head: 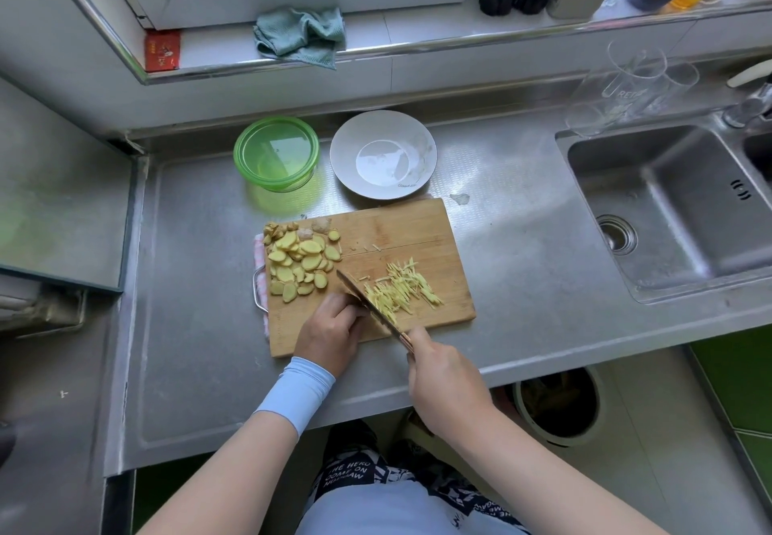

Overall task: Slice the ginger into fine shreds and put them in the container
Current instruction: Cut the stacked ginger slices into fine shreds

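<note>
Gripping the handle of the knife (369, 304), the right hand (443, 375) sits over the near edge of the steel counter (200, 325), its fingers wrapped round the handle. The blade runs diagonally away and to the left across the wooden cutting board (401, 225), with its edge down on the wood.

The left hand (334, 325), with a pale blue sleeve (296, 392) on its wrist, rests on the board just left of the blade. Its fingers are curled under, knuckles close against the flat of the blade. Whatever lies beneath the fingertips is hidden, so a hold on ginger cannot be confirmed.

Immediately right of the blade, the ginger shreds (401, 290) lie in a loose pile on the board, the nearest ones touching the steel. The ginger slices (300, 258) are heaped on the far left part of the board. A pink checked cloth (260, 258) shows under the board's left edge.

Beyond the board's far left corner, the translucent green container (275, 154) stands on the counter, apart from the board. A white plate (382, 154) sits just beside it on the right. The sink (668, 208) lies well to the right, and a teal rag (300, 37) rests on the window sill
</note>
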Available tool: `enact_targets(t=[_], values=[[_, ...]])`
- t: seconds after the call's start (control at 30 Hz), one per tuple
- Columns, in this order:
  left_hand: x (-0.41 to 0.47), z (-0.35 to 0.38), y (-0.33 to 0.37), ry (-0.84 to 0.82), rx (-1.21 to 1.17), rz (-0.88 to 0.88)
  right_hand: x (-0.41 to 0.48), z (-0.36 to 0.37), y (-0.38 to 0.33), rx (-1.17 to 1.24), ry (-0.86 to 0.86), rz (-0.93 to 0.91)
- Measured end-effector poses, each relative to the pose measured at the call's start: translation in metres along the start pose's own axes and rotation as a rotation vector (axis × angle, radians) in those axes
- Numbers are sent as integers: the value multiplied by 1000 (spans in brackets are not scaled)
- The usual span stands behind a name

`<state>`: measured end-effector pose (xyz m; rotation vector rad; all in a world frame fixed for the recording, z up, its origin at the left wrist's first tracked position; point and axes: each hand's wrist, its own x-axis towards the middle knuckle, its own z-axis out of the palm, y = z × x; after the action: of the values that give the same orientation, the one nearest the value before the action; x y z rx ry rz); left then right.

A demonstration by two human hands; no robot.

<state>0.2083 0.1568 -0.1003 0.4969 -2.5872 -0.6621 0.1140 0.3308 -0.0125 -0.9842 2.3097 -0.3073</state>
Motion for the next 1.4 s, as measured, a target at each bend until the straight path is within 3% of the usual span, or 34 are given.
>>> enact_targets(t=[1.4], values=[[-2, 8, -10, 17, -17, 1, -5, -2, 4, -36, -26, 5]])
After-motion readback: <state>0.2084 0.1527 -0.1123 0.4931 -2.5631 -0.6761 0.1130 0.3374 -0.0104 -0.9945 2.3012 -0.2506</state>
